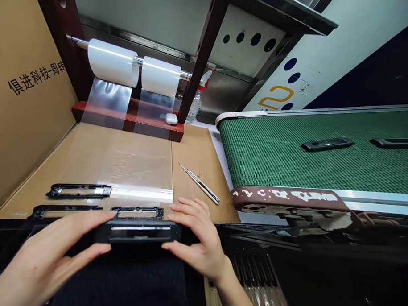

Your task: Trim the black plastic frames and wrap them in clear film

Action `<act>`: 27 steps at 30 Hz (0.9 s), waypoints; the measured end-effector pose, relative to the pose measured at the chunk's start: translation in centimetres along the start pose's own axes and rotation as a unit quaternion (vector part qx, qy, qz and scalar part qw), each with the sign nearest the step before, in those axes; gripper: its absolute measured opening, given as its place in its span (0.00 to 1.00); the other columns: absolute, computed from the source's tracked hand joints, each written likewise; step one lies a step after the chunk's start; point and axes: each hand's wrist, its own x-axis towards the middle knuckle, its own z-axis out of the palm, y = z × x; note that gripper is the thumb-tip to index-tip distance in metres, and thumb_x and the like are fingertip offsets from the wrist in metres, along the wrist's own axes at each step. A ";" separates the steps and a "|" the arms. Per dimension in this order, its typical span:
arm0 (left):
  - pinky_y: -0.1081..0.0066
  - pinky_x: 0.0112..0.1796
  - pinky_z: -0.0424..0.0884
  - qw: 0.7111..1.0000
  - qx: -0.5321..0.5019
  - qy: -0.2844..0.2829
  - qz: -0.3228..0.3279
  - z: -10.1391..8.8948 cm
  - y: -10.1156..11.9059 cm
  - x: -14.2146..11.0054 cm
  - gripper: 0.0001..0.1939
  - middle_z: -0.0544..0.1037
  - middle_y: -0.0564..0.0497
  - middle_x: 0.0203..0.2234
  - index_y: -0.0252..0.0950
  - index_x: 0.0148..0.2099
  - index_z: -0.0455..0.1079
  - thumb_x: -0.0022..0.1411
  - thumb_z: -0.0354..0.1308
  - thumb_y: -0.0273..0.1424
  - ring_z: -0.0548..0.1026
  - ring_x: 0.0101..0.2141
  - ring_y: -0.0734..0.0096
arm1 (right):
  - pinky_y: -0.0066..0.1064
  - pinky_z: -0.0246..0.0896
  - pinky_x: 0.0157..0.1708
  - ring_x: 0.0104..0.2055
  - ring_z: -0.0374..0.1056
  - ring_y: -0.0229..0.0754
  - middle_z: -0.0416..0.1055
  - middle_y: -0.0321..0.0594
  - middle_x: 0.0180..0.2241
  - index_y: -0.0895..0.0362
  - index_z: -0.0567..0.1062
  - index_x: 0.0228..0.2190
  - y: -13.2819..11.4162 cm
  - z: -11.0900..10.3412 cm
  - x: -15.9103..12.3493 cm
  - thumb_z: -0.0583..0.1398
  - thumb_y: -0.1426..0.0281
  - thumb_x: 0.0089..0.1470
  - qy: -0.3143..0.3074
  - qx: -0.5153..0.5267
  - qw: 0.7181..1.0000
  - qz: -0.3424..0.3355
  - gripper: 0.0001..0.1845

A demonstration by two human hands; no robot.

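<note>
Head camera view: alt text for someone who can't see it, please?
A person's left hand and right hand hold a long dark part by its ends, at the near edge of a cardboard surface. Three dark frames and a slim cutter lie beyond it, with two film rolls behind. A green conveyor belt at right carries two dark pieces.

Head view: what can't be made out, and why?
In the head view:
Held black frame: both ends, partly covered by the left hand and right hand.
Black frame behind the left hand: lower right part, hidden by that hand.
Far-right black frame on the green conveyor belt: right end, cut off by the picture edge.
Utility knife: its markings, too small to read.
</note>
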 end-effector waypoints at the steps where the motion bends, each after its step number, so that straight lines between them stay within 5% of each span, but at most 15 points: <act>1: 0.75 0.55 0.67 1.000 -0.006 0.015 0.006 0.1 0.1 0.8 0.23 0.80 0.59 0.49 0.54 0.60 0.67 0.66 0.57 0.50 0.79 0.45 0.71 | 0.44 0.60 0.57 0.53 0.75 0.49 0.81 0.44 0.45 0.52 0.75 0.45 0.3 0.3 0.2 0.65 0.57 0.59 0.006 -0.005 1.000 0.002 0.17; 13: 0.69 0.44 0.77 0.998 0.024 0.065 0.013 0.9 -0.2 5.0 0.25 0.83 0.49 0.47 0.41 0.60 0.70 0.68 0.54 0.50 0.82 0.41 0.62 | 0.45 0.63 0.56 0.56 0.72 0.50 0.79 0.46 0.48 0.54 0.74 0.47 2.9 1.1 3.1 0.66 0.62 0.59 0.023 -0.018 0.999 -0.018 0.16; 18: 0.68 0.48 0.74 0.998 0.028 0.057 0.015 0.4 -0.2 5.2 0.24 0.81 0.50 0.50 0.43 0.63 0.67 0.69 0.55 0.46 0.82 0.44 0.62 | 0.45 0.62 0.58 0.56 0.72 0.51 0.79 0.45 0.48 0.53 0.75 0.48 2.7 0.8 3.6 0.67 0.63 0.59 0.028 -0.015 0.999 -0.022 0.17; 27: 0.80 0.49 0.68 0.994 0.014 0.105 0.031 -0.7 0.6 5.8 0.25 0.82 0.50 0.49 0.38 0.61 0.68 0.69 0.55 0.47 0.81 0.46 0.71 | 0.47 0.60 0.59 0.57 0.71 0.51 0.79 0.46 0.48 0.53 0.74 0.49 2.0 0.0 4.9 0.66 0.62 0.60 0.026 -0.028 0.998 -0.040 0.17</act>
